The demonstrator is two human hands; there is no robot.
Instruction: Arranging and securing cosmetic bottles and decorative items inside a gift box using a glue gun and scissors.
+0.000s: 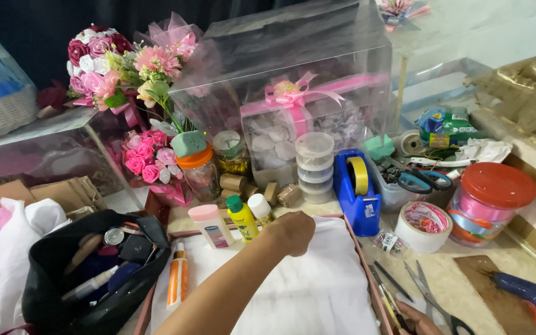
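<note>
A person smooths a white folded cloth (305,285) in a shallow pink-rimmed tray (362,255), seemingly mid-arrangement.

Right hand (418,321), bottom edge by grey scissors (432,301); grip cannot be told. Left hand (293,231), fingers curled down, presses the cloth's far edge, just before small bottles. Flattening it likely needs an even pull.

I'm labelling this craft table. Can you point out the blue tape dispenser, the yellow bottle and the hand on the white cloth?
Tape dispenser (356,197): head view, on its blue body.
Yellow bottle (242,221): head view, on its yellow side.
Left hand (293,231): head view, on the back of the hand.
</note>
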